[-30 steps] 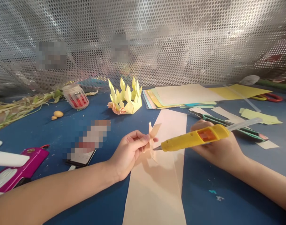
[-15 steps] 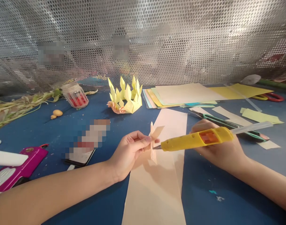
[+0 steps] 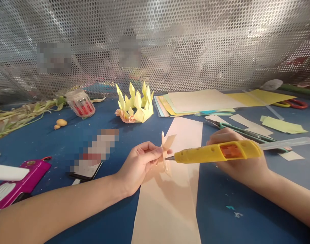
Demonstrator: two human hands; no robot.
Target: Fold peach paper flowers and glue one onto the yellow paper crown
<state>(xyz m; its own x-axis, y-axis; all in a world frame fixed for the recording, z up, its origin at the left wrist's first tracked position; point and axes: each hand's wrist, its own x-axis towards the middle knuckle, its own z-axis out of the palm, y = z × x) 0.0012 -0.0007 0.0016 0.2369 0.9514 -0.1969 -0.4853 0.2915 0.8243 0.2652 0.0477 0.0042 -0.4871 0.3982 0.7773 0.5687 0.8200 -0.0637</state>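
A small folded piece of peach paper (image 3: 167, 144) is pinched between the thumb and fingers of my left hand (image 3: 142, 162). My right hand (image 3: 236, 162) grips a yellow hot glue gun (image 3: 211, 152); its fingers are partly hidden behind the gun's body. The metal nozzle points left and is at the folded paper, close to my left fingertips; whether it touches I cannot tell. A clear glue stick (image 3: 288, 143) juts from the gun's back end. Under both hands lie long peach paper sheets (image 3: 167, 210).
A yellow paper crown (image 3: 142, 115) stands at the back, beside stacked coloured paper (image 3: 195, 100). Green-handled scissors (image 3: 249, 133) and paper scraps (image 3: 283, 124) lie right. Left are a phone (image 3: 87, 173), a magenta tool (image 3: 34, 178) and a jar (image 3: 80, 104). A perforated metal screen (image 3: 155, 20) rises behind.
The glue gun has turned slightly, its back end swinging right and a little lower, with the nozzle still at the paper. My left hand has barely moved.
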